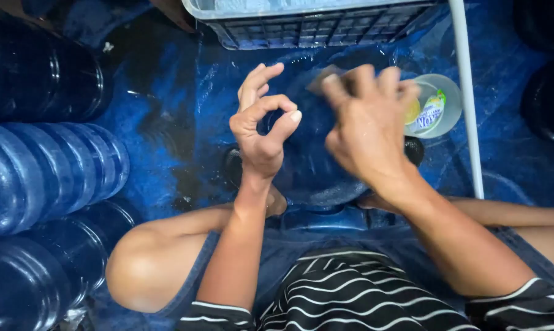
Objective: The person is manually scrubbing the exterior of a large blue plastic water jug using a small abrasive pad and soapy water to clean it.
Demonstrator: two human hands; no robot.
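A large dark blue water bottle [317, 168] rests between my knees on the wet blue floor. My left hand [261, 132] is at its upper left, with thumb and forefinger curled into a ring that seems to circle the bottle's neck, the other fingers raised. My right hand [366, 122] hovers over the top of the bottle, blurred, its fingers closed on a small greyish pad [326, 76] that shows only at the fingertips.
Several blue water bottles [44, 171] lie stacked on the left, and dark ones [543, 98] sit on the right. A grey plastic crate [314, 24] stands at the top. A white pipe [467, 98] runs down the right side, beside a clear tub [439, 104] with something yellow inside.
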